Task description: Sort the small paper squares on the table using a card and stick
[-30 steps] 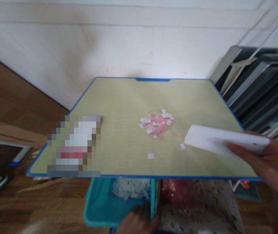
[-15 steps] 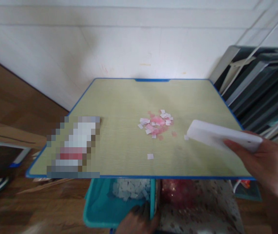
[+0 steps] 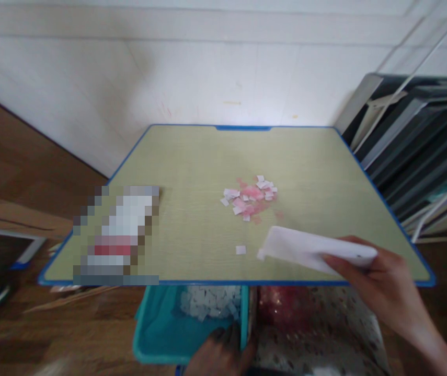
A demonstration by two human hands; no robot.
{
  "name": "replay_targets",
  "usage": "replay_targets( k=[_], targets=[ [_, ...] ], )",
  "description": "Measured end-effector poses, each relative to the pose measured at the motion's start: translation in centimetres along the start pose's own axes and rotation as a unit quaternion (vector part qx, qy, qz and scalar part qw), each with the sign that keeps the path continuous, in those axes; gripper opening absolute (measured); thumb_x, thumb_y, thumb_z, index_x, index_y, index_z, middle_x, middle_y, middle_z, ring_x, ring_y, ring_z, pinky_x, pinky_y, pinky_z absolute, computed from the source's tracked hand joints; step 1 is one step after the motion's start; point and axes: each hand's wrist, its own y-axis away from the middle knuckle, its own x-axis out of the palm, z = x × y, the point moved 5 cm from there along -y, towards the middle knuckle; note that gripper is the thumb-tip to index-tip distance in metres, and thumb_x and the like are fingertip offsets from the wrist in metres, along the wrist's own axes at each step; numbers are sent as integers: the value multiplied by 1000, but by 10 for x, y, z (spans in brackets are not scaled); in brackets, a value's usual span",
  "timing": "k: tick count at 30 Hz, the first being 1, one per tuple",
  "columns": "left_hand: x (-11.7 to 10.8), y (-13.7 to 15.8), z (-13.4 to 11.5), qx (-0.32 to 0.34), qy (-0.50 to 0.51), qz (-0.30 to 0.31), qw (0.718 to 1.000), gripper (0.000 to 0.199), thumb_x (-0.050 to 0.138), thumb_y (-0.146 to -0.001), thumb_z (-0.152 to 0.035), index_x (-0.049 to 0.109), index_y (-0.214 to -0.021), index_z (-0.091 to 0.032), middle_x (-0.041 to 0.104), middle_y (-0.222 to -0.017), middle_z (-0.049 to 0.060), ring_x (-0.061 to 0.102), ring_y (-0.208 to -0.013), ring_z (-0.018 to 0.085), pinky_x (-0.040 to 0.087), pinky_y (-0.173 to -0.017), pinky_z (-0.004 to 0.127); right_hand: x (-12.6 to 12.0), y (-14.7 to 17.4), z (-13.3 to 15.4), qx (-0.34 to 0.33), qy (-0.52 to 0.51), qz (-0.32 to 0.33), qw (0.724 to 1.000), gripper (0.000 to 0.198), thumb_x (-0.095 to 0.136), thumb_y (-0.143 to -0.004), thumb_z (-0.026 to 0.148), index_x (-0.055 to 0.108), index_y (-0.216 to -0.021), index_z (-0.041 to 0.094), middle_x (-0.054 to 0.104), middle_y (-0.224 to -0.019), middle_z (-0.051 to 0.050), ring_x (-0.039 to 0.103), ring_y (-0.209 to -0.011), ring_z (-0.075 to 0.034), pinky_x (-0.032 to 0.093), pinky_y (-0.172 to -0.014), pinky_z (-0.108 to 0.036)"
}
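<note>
My right hand (image 3: 388,277) grips a flat white board (image 3: 313,249) with a small dark hole near the held end. Its far edge is low over the table (image 3: 184,230), beside a small white square (image 3: 261,254) at its left corner. Another single square (image 3: 240,250) lies just left of that. Farther back is a cluster of white squares (image 3: 239,210) among pink flakes (image 3: 253,192). Below the table's front edge, my left hand (image 3: 219,352) is closed on the right side of a teal tub (image 3: 145,334) holding many white squares (image 3: 209,302).
A blurred-out white object with a red band (image 3: 119,230) rests on the table's left side. Dark folded panels (image 3: 423,125) lean at the right. A white wall (image 3: 207,73) stands behind, and a brown panel (image 3: 19,151) is at the left.
My right hand has moved the white board left and toward the table's front edge, and the small square at its corner has shifted with it. My left hand stays at the tub.
</note>
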Motion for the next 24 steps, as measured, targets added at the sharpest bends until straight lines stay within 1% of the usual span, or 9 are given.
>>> replay_targets(
  k=[3, 5, 7, 10, 12, 14, 16, 21, 24],
  targets=[
    [-1, 1, -1, -1, 2, -20, 1000, 62, 84, -56, -30, 56, -111, -21, 66, -72, 0, 56, -52, 18, 45, -46, 26, 39, -2, 21, -35, -38, 32, 998, 16, 57, -80, 28, 70, -75, 21, 68, -60, 3, 61, -51, -11, 45, -47, -17],
    [-2, 1, -1, -11, 9, -27, 1000, 61, 84, -58, -32, 56, -111, -22, 66, -71, -1, 56, -54, 18, 45, -47, 27, 50, -2, 25, -43, -48, 33, 997, 15, 58, -79, 29, 70, -76, 21, 67, -60, 3, 60, -50, -11, 44, -47, -17],
    [-4, 0, -1, -16, 1, -35, 999, 50, 81, -62, -34, 58, -105, -23, 64, -66, -2, 53, -50, 18, 41, -42, 28, 51, -3, 22, -33, -59, 6, 998, 15, 58, -79, 29, 69, -76, 20, 67, -59, 3, 59, -49, -11, 43, -45, -18],
    [-6, -2, -2, -18, -5, -48, 999, 49, 83, -59, -35, 59, -100, -23, 61, -61, -2, 50, -47, 18, 39, -39, 28, 47, -2, 16, -6, -72, -31, 997, 15, 58, -80, 29, 68, -77, 19, 65, -58, 3, 58, -48, -12, 43, -44, -18],
    [-5, -3, -2, -18, 1, -47, 999, 53, 84, -57, -33, 59, -103, -23, 62, -64, -2, 50, -47, 17, 39, -40, 28, 52, 2, 16, -4, -75, -11, 997, 15, 58, -79, 30, 69, -76, 20, 66, -57, 3, 58, -48, -12, 43, -43, -18],
    [-2, -3, -1, -20, 6, -43, 999, 56, 83, -59, -33, 57, -108, -22, 64, -67, -2, 51, -48, 17, 40, -40, 28, 60, 7, 19, -6, -81, 22, 996, 16, 57, -79, 31, 70, -74, 21, 66, -56, 3, 59, -47, -12, 43, -43, -18],
    [0, -1, -1, -24, 11, -37, 999, 56, 81, -61, -32, 56, -110, -22, 65, -70, -1, 53, -50, 18, 42, -42, 28, 65, 9, 22, -1, -84, 37, 996, 17, 57, -79, 32, 71, -75, 22, 67, -56, 3, 58, -47, -12, 43, -43, -18],
    [3, 0, -2, -19, 15, -10, 1000, 48, 78, -66, -31, 56, -108, -22, 63, -66, -1, 55, -54, 19, 42, -42, 28, 62, 0, 25, -19, -70, -13, 997, 16, 57, -80, 30, 70, -77, 22, 67, -57, 4, 58, -46, -11, 43, -44, -18],
    [2, -1, -2, -18, 12, -16, 1000, 50, 79, -65, -32, 56, -108, -21, 62, -65, -2, 55, -53, 18, 41, -41, 28, 68, -2, 27, -31, -58, 5, 998, 18, 55, -82, 32, 70, -78, 22, 66, -55, 3, 58, -46, -12, 44, -45, -18]
  ],
)
